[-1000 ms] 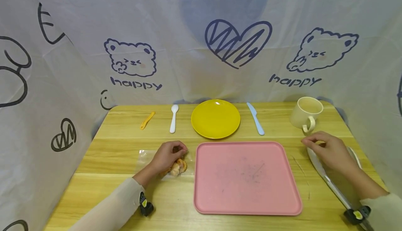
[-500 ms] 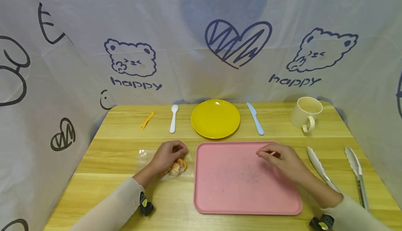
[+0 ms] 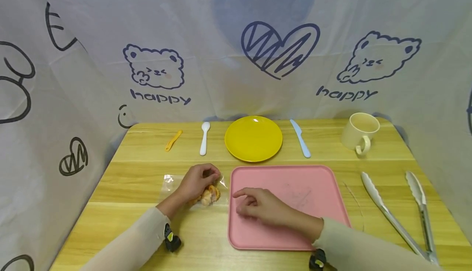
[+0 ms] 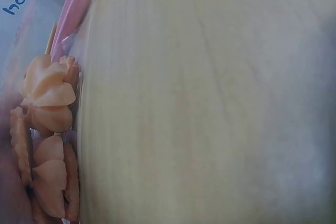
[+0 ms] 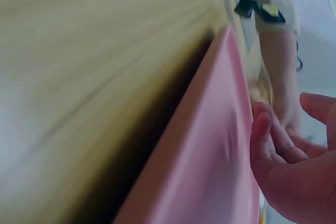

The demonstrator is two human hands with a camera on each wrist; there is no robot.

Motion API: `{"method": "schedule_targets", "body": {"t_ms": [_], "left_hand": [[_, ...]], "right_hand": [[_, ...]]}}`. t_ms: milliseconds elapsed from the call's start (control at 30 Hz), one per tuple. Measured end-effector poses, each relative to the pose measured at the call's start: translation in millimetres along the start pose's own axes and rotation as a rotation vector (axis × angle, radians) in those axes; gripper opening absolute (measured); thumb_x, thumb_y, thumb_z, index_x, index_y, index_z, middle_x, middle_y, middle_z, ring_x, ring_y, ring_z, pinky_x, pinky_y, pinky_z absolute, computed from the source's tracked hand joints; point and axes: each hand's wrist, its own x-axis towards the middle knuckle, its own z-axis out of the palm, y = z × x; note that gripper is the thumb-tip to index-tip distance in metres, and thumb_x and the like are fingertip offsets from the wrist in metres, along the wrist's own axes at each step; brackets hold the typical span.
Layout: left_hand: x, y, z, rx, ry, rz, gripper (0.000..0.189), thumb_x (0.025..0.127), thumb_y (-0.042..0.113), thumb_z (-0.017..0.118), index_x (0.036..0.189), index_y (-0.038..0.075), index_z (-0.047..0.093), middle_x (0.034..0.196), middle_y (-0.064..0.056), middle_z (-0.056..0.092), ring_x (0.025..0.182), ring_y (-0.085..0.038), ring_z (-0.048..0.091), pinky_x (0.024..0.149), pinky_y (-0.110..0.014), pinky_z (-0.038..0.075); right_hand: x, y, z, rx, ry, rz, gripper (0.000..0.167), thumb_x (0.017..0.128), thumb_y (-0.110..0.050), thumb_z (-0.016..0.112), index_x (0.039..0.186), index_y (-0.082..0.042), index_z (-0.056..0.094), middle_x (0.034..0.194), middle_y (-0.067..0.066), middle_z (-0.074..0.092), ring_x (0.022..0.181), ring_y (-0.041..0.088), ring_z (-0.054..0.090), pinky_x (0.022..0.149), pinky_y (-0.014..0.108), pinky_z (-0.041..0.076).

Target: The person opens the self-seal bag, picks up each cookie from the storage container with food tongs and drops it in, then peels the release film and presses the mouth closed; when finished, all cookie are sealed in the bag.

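A clear plastic bag (image 3: 169, 183) lies left of the pink tray (image 3: 254, 177). Inside it are tan pieces (image 3: 207, 196) with swirled tops and wavy rims; the left wrist view shows these tan pieces (image 4: 48, 95) close up. My left hand (image 3: 194, 181) is over the bag, thumb and index finger pinching its film. Above the left part of the tray is my right hand (image 3: 263, 207), holding nothing, its index finger reaching toward the bag and its other fingers loosely bent. In the right wrist view this right hand (image 5: 299, 177) appears beside the tray's rim.
Along the back lie a small yellow-orange handle-like piece (image 3: 173, 141), a white spoon (image 3: 204, 140), a yellow plate (image 3: 253, 139) and a light blue knife (image 3: 300, 139). A cream mug (image 3: 359, 132) stands back right. Metal tongs (image 3: 392, 217) lie spread at the right, near a thin stick (image 3: 353, 196).
My right hand has swept left, from above the tongs across the tray to its left side near the bag. The left hand has stayed in place on the bag.
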Motion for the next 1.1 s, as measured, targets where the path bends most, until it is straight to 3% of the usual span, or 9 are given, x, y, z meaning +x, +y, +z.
{"method": "schedule_targets", "body": {"t_ms": [133,233,400,567,767,900,1100], "left_hand": [[0.9,-2.6,-0.7,-0.026,0.003,0.006,0.009,0.102,0.011,0.067,0.100,0.008,0.076,0.090,-0.002,0.072,0.079,-0.014,0.060,0.070,-0.023,0.052],[2.0,-3.4,-0.7,-0.051,0.005,0.008,0.009,0.102,0.010,0.067,0.101,0.006,0.075,0.089,-0.004,0.072,0.077,-0.014,0.059,0.068,-0.022,0.051],[2.4,-3.3,-2.6,-0.101,0.010,-0.013,0.010,0.102,0.011,0.066,0.102,0.006,0.075,0.085,-0.007,0.069,0.069,-0.013,0.055,0.058,-0.021,0.047],[2.6,-5.1,-4.2,-0.177,0.014,-0.038,0.011,0.102,0.010,0.066,0.102,0.004,0.075,0.079,-0.009,0.065,0.063,-0.012,0.051,0.051,-0.019,0.042],[3.0,-5.5,-5.8,-0.256,0.035,-0.063,0.012,0.101,0.008,0.067,0.104,-0.001,0.074,0.083,-0.009,0.068,0.066,-0.012,0.053,0.053,-0.020,0.044],[0.7,-4.7,-9.2,-0.331,0.083,-0.089,0.016,0.101,0.008,0.067,0.107,-0.006,0.072,0.090,-0.009,0.071,0.073,-0.012,0.060,0.059,-0.020,0.049],[-8.8,-0.1,-18.6,-0.434,0.231,-0.146,0.022,0.101,0.010,0.069,0.110,-0.010,0.069,0.087,0.002,0.070,0.080,-0.010,0.064,0.069,-0.021,0.054]], "right_hand": [[19.3,-11,25,0.181,-0.060,0.061,0.064,0.099,-0.012,0.071,0.155,0.000,0.042,0.092,0.019,0.076,0.076,0.022,0.073,0.069,0.034,0.064],[28.4,-17,36,0.287,-0.085,0.123,0.069,0.099,-0.010,0.070,0.157,0.003,0.035,0.096,0.022,0.076,0.074,0.021,0.074,0.071,0.036,0.065],[35.8,-21,46,0.379,-0.102,0.207,0.056,0.099,-0.006,0.068,0.147,0.010,0.044,0.100,0.024,0.076,0.074,0.021,0.075,0.070,0.035,0.065],[37.4,-20,51,0.431,-0.111,0.235,0.039,0.099,-0.003,0.066,0.135,0.011,0.057,0.102,0.026,0.075,0.078,0.024,0.077,0.072,0.035,0.065],[35.1,-24,52,0.471,-0.110,0.256,0.041,0.100,-0.001,0.062,0.139,0.010,0.056,0.113,0.026,0.073,0.097,0.034,0.076,0.082,0.037,0.064],[36.4,-25,50,0.386,-0.055,0.199,0.034,0.099,-0.002,0.064,0.131,0.010,0.064,0.109,0.023,0.075,0.096,0.030,0.076,0.083,0.035,0.064],[42.0,-26,44,-0.054,0.101,0.002,0.018,0.096,-0.016,0.073,0.108,-0.005,0.080,0.089,-0.002,0.079,0.080,0.006,0.070,0.073,0.020,0.056]]}}
